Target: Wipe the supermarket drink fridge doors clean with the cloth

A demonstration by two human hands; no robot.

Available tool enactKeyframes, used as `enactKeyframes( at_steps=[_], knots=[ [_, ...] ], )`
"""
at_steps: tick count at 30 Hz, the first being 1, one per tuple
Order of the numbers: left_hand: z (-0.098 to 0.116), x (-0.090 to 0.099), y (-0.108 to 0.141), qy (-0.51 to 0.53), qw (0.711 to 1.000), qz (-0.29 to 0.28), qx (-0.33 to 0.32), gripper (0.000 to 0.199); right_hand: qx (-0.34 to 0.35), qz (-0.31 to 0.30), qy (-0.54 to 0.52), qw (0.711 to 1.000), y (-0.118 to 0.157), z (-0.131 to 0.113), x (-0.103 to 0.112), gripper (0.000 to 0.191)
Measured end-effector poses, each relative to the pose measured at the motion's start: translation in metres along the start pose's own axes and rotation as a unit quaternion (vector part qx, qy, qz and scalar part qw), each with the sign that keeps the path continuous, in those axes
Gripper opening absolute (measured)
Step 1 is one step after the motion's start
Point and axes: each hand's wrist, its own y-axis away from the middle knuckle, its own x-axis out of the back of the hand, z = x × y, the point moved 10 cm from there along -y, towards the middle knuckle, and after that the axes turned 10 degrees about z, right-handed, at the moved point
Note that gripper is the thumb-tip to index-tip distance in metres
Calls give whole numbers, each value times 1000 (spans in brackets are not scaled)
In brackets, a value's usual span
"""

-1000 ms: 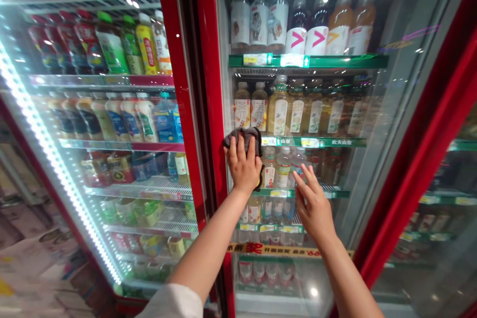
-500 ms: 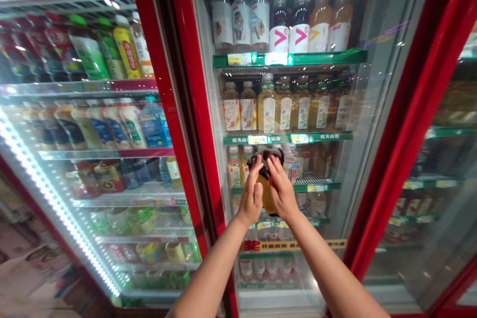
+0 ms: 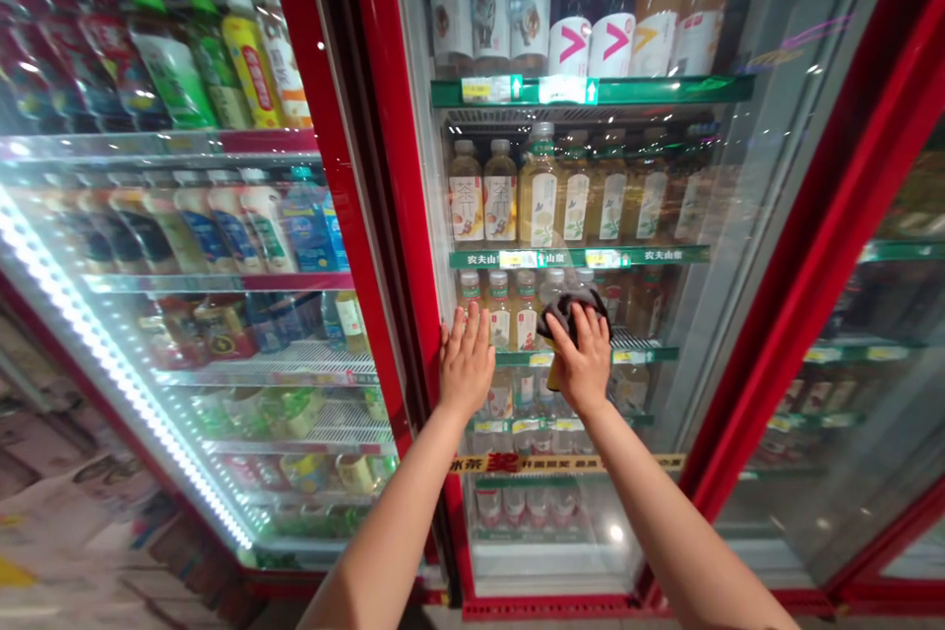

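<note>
My left hand (image 3: 468, 359) lies flat with fingers stretched out at the left side of the glass door (image 3: 709, 315), beside its red frame (image 3: 403, 167). Nothing is in it. To its right, my right hand (image 3: 586, 354) holds a dark cloth (image 3: 567, 305) with a yellow part (image 3: 553, 376) against the same glass. The fingers reach over the cloth and hide much of it. Behind the glass, bottles of pale yellow drink (image 3: 541, 187) stand on a shelf just above my hands.
A second cooler (image 3: 221, 148) on the left holds rows of drinks, with a bright light strip (image 3: 110, 354) along its side. Another red-framed door (image 3: 849, 512) stands on the right. A yellow sign strip (image 3: 561, 463) crosses the middle cooler below my hands.
My hands were close together over the cloth. Now the left hand has moved left, away from it, and the right hand has slid right with the cloth. The view has shifted slightly.
</note>
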Motion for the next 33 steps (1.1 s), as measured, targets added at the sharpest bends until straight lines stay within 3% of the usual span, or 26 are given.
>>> enactKeyframes(
  at_steps=[4, 8, 11, 14, 17, 20, 24, 27, 29, 31, 33],
  knots=[
    [-2, -9, 5, -22, 999, 35, 4, 80, -48, -3, -23, 999, -11, -25, -19, 56],
    [-8, -17, 9, -5, 998, 60, 6, 75, 65, -43, -55, 995, 26, -45, -16, 51],
    [-12, -22, 12, 15, 997, 78, 6, 71, 159, -82, -67, 982, 56, -45, -4, 48],
    [-14, -25, 13, 18, 995, 98, 3, 69, 175, -95, -68, 978, 47, -41, -2, 44],
    [-15, -25, 14, 11, 994, 112, -4, 68, 145, -93, -63, 983, 12, -29, -10, 48],
    [-16, -26, 15, 17, 994, 104, 0, 69, 66, -39, -37, 996, -9, 5, -3, 51],
    [-18, -29, 15, 24, 995, 95, 11, 70, -22, 34, -5, 999, 25, 38, 23, 56],
    [-19, -30, 15, 23, 995, 96, 12, 70, 4, -7, -12, 1000, 50, 26, 19, 58],
    [-21, -32, 14, 22, 996, 86, 15, 68, 32, -48, -24, 998, 45, 20, 10, 57],
    [-22, -33, 13, 20, 997, 79, 18, 67, 31, -64, -29, 997, 26, 31, 5, 55],
    [-22, -31, 12, 18, 996, 80, 20, 67, -3, -39, -18, 999, 8, 58, 11, 54]
  ],
)
